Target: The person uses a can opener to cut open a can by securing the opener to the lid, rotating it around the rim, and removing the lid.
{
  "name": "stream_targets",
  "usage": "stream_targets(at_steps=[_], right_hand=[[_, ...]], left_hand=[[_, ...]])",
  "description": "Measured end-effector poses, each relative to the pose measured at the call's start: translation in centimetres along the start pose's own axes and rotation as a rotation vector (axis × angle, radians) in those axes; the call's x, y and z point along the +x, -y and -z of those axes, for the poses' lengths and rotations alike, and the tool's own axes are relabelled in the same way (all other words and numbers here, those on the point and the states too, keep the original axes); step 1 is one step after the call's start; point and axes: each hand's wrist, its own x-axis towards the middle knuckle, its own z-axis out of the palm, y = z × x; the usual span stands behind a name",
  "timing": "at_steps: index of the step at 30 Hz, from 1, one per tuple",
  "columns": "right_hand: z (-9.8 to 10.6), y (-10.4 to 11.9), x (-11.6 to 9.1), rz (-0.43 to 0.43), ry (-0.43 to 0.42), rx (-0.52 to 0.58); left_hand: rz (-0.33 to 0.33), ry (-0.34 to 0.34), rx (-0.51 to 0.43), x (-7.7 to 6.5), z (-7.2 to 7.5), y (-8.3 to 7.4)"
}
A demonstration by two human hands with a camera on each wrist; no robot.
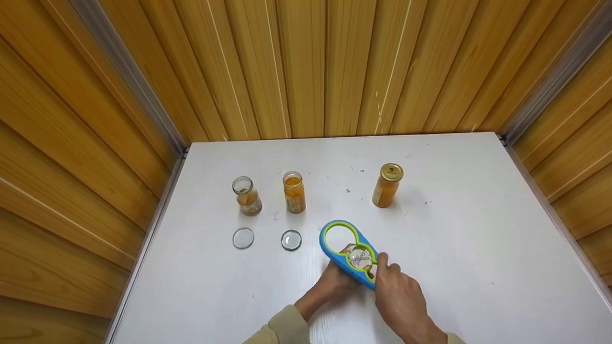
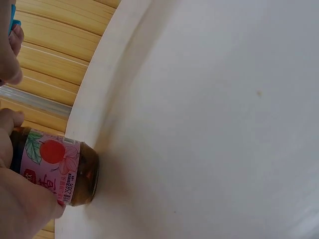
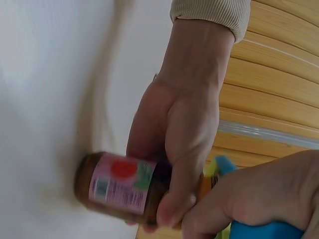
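My left hand (image 1: 337,282) grips a glass jar with a pink fruit label (image 2: 55,159) around its side. The jar stands upright, its base right at the white table. Over its top lies a blue jar opener (image 1: 340,260) with green-lined round holes, and the patterned lid (image 1: 359,257) shows through the middle one. The right hand (image 1: 400,296) holds the opener by its near end, fingers curled round it. In the right wrist view, the left hand's thumb and fingers wrap the jar (image 3: 122,181) just below the opener.
Two uncovered jars, one part-filled (image 1: 248,203) and one with orange contents (image 1: 294,193), stand to the left. In front of them lie two round lids (image 1: 243,238). A jar with a gold lid (image 1: 386,188) stands back right. Wood-panelled walls (image 1: 306,71) enclose the white table (image 1: 478,215).
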Motion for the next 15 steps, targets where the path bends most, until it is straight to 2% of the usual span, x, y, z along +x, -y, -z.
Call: stream_targets(at_steps=[3,9,15], right_hand=[[0.1,-0.6,-0.4,0.041,0.023,0.008],[0.2,-2.6,0.0,0.163,0.06,-0.03],[0.3,-4.6,1.3,0.294,0.127,-0.059]], left_hand=[[0.033,0.107,0.05,-0.4,0.9,-0.1],[0.002,0.309,0.133,0.1,2.5,-0.3],[-0.076,0.473,0.067,1.3,3.3,-0.5]])
